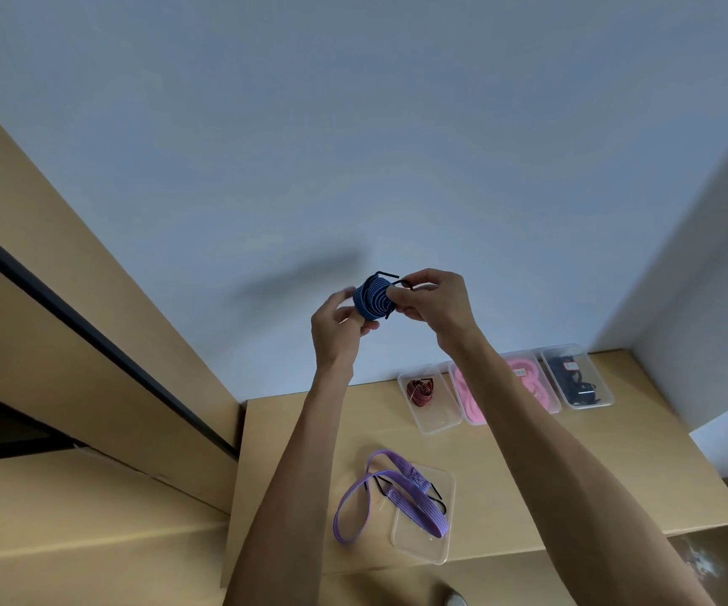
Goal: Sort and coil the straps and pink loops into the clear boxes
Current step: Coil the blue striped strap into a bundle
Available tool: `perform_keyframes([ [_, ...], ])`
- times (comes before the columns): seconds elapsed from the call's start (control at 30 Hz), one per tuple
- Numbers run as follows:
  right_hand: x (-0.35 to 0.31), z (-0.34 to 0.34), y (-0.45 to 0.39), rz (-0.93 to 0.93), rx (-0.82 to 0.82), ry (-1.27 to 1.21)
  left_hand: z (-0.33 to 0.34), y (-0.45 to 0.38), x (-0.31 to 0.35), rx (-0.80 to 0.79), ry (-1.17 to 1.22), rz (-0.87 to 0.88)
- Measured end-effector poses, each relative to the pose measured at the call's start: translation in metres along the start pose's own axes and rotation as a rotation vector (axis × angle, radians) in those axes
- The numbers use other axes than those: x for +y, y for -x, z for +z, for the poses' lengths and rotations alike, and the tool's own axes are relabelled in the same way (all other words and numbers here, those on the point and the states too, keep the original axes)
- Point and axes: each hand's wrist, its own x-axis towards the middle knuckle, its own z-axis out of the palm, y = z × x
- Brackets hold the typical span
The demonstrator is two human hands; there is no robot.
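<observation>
Blue strap (373, 298) coil pinched betw. both hands, L hand (336, 330) & R hand (434, 301), held above tabletop (615, 474). Keep R thumb on wraps, tuck black end under so coil won't spring, then drop into a clear box at far edge.

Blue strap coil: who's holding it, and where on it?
Both hands, held up above the table. The left hand grips the blue strap coil at its left side; the right hand pinches its right edge, by the black cord end.
</observation>
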Motion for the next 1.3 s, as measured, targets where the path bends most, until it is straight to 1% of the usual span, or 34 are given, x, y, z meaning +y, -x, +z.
perform_keyframes([
  [0.03,0.001,0.001,-0.001,-0.023,0.026,0.037,0.000,0.001,0.000,-0.024,0.003,0.000],
  [0.13,0.003,-0.001,-0.002,-0.073,0.043,0.177,0.001,0.003,0.001,-0.116,0.082,-0.088],
  [0.17,0.004,-0.001,-0.001,-0.085,0.037,0.199,0.002,0.002,0.000,-0.131,0.061,-0.087],
  [0.23,0.006,-0.001,0.000,-0.102,0.036,0.199,0.003,0.002,-0.003,-0.122,-0.073,-0.031],
  [0.3,0.007,-0.001,0.001,-0.092,0.051,0.160,0.004,0.003,-0.007,-0.112,-0.100,-0.003],
  [0.4,0.008,-0.005,0.001,0.007,0.074,0.020,0.007,0.009,-0.004,-0.094,-0.053,0.003],
  [0.57,0.007,-0.006,0.001,0.116,0.100,-0.127,0.013,0.014,-0.003,-0.084,0.066,-0.046],
  [0.73,0.008,-0.006,0.001,0.232,0.162,-0.246,0.018,0.014,-0.001,-0.052,-0.011,0.054],
  [0.8,0.008,-0.005,0.001,0.248,0.191,-0.260,0.021,0.014,-0.002,-0.047,-0.016,0.078],
  [0.87,0.008,-0.004,0.002,0.232,0.202,-0.256,0.022,0.014,-0.004,-0.048,0.015,0.067],
  [0.97,0.013,0.000,0.007,0.211,0.172,-0.287,0.016,0.010,-0.005,-0.088,0.087,0.049],
  [1.07,0.014,0.003,0.011,0.299,0.079,-0.371,0.011,0.011,-0.007,-0.099,0.122,0.042],
  [1.17,0.007,0.006,0.010,0.353,0.006,-0.306,0.008,0.015,-0.014,-0.085,0.241,-0.062],
  [1.23,0.002,0.007,0.008,0.378,0.012,-0.268,0.007,0.017,-0.016,-0.078,0.282,-0.090],
  [1.3,-0.002,0.006,0.005,0.403,0.052,-0.285,0.007,0.015,-0.014,-0.075,0.267,-0.066],
])
